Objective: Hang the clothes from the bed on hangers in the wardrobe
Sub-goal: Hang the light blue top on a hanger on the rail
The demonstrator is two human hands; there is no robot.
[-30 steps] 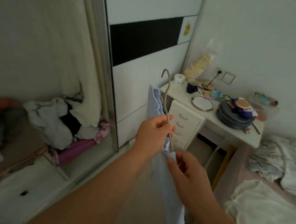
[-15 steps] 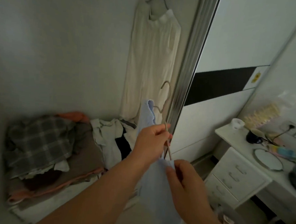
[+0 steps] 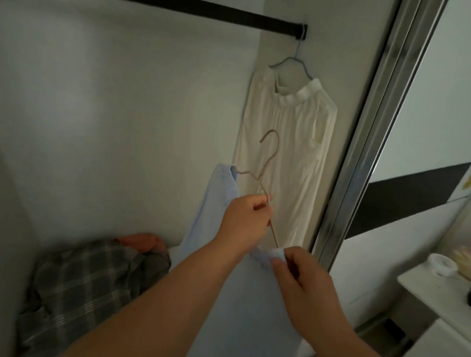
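Note:
A light blue garment (image 3: 236,312) hangs on a thin tan hanger (image 3: 268,164) in front of the open wardrobe. My left hand (image 3: 244,220) grips the hanger's arm just below its hook. My right hand (image 3: 304,289) pinches the garment's top edge at the hanger's lower end. The hanger's hook points up, well below the dark wardrobe rail (image 3: 163,3). A cream garment (image 3: 289,154) hangs from that rail on a grey hanger (image 3: 292,62) at the right end.
A plaid grey garment (image 3: 81,287) and an orange cloth (image 3: 140,241) lie piled on the wardrobe floor at the left. The sliding door's metal frame (image 3: 371,132) stands right of the cream garment. A white drawer unit (image 3: 447,318) is at the far right.
My view has swung left and up from the dresser into the wardrobe, bringing the rail into sight. Both hands keep the same hold on the hanger and blue garment.

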